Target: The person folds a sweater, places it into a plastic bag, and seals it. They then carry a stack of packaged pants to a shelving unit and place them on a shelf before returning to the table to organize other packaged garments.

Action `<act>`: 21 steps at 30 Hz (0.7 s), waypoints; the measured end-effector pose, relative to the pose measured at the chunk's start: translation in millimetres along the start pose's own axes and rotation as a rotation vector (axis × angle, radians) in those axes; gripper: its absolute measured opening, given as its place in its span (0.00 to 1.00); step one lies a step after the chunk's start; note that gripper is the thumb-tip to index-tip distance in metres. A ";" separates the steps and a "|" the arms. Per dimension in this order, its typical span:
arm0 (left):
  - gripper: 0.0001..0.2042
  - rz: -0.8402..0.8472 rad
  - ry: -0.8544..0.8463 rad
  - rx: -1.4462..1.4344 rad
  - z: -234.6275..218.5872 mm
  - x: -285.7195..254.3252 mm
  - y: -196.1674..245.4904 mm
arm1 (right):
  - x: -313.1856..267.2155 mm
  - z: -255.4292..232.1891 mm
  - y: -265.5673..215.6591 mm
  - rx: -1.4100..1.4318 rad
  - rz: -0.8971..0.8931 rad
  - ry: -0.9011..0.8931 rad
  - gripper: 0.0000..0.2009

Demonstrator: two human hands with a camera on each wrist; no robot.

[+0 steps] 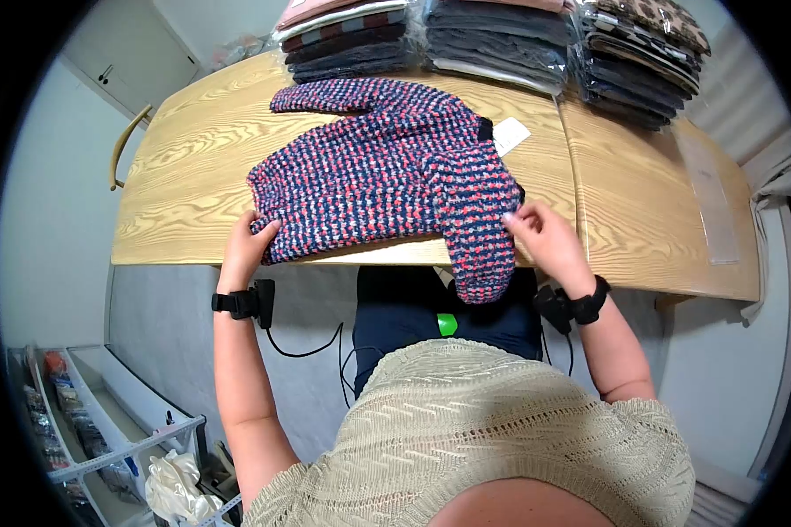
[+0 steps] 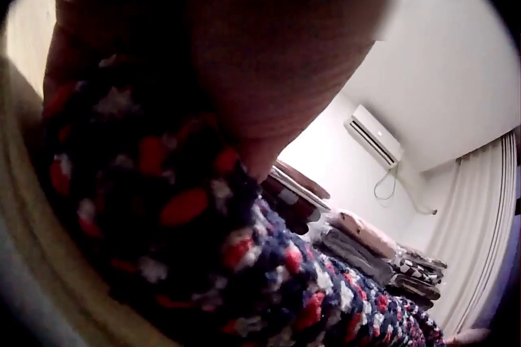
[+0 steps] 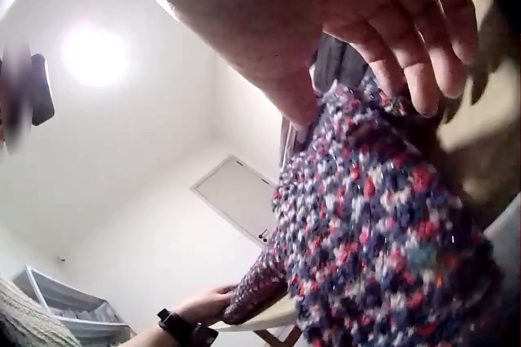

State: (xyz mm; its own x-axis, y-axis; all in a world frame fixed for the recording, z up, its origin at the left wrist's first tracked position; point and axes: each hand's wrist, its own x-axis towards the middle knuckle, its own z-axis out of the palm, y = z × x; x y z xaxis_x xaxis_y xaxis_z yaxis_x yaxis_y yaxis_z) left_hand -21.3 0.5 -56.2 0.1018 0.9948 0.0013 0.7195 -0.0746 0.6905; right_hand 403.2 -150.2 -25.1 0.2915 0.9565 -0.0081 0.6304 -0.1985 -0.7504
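Note:
A knit sweater (image 1: 351,184) in navy, pink and white lies sideways on the wooden table, its dark neckline and white paper tag (image 1: 511,136) toward the right. One sleeve (image 1: 479,255) is laid across the near side and droops over the table's front edge; the other stretches left at the back. My left hand (image 1: 248,244) grips the near hem corner, thumb on top. At the near shoulder, my right hand (image 1: 549,241) pinches the knit between thumb and fingers. In the right wrist view, the right fingers (image 3: 415,58) curl beside the fabric.
Stacks of folded garments in clear plastic, left (image 1: 347,39), middle (image 1: 497,44) and right (image 1: 642,57), line the table's (image 1: 193,176) back. A clear flat strip (image 1: 710,202) lies at the right. A shelf unit (image 1: 105,395) with bagged items stands at lower left. Cables hang from both wrist cameras.

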 end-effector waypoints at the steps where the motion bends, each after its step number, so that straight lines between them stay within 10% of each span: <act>1: 0.19 0.014 0.022 -0.023 1.1 0.1 0.9 | 0.1 5.4 7.9 -0.007 0.007 -0.036 0.20; 8: 0.19 0.033 0.034 0.008 0.7 4.2 -5.1 | -2.1 0.0 -18.8 -0.013 -0.033 -0.108 0.19; 12: 0.20 -0.007 0.013 -0.026 0.8 2.9 -0.7 | 26.6 4.2 -45.0 0.546 -0.178 -0.460 0.12; 18: 0.20 0.024 0.010 0.022 1.9 7.9 -9.5 | 99.1 -18.5 -106.0 1.145 -0.410 -0.280 0.22; 21: 0.20 0.055 0.033 0.011 2.7 7.4 -10.7 | 98.1 -31.7 -84.4 0.481 -0.367 -0.176 0.22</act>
State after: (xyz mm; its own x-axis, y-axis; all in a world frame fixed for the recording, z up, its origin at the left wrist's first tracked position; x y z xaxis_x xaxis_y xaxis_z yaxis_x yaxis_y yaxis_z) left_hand -26.4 8.5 -65.5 0.1192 0.9909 0.0631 0.7210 -0.1301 0.6806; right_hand 401.3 -46.4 58.5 -0.0309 0.9732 0.2280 0.2611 0.2280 -0.9380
